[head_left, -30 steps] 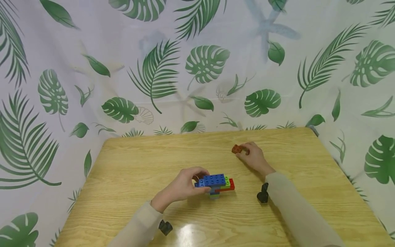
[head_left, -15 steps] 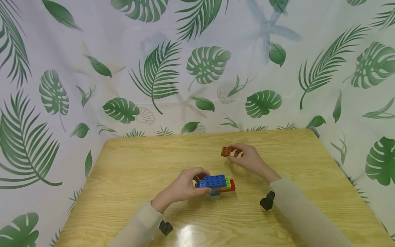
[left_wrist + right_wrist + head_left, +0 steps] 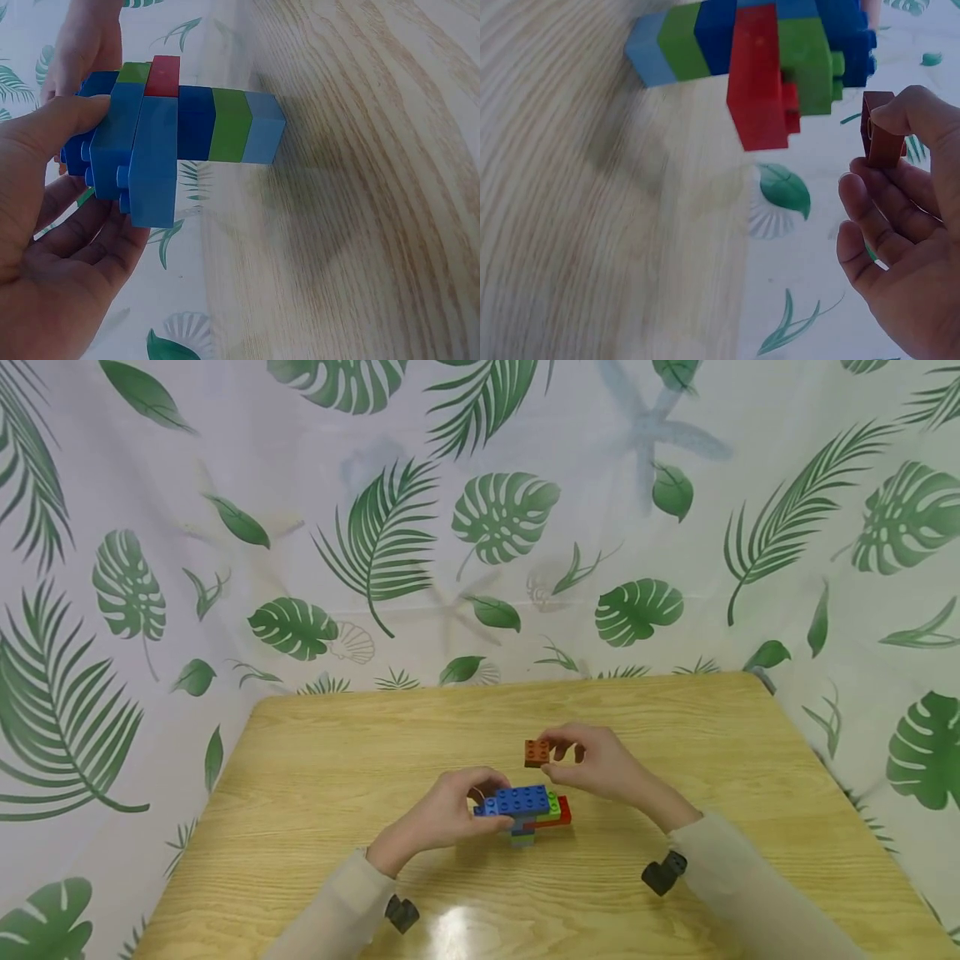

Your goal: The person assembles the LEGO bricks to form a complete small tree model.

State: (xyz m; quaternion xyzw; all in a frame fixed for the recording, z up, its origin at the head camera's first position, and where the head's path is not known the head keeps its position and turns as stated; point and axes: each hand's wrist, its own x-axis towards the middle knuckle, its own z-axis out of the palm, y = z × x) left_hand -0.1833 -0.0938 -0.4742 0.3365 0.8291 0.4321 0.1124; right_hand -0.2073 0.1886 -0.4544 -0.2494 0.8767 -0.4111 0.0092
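Observation:
My left hand (image 3: 444,810) grips the left end of a toy-brick build (image 3: 522,800), thumb on the near side and fingers behind. Wide blue, light blue, green and red bricks make up its top, over a narrow column (image 3: 232,126) of dark blue, green and light blue. Whether the column's foot touches the table I cannot tell. Between thumb and fingers, my right hand (image 3: 600,766) pinches a small reddish-brown brick (image 3: 536,752) with studs up. That brick hangs just behind and above the build, apart from it; the right wrist view shows the brown brick (image 3: 885,139) from its side.
A wood-grain table (image 3: 337,743) lies under both hands. Behind it hangs a white cloth (image 3: 420,643) with green leaf prints. Small black devices sit at the left wrist (image 3: 402,913) and right wrist (image 3: 663,872).
My right hand has brought the brown brick leftward and nearer, from the far part of the table to just behind the build. The left hand and the build have stayed in place.

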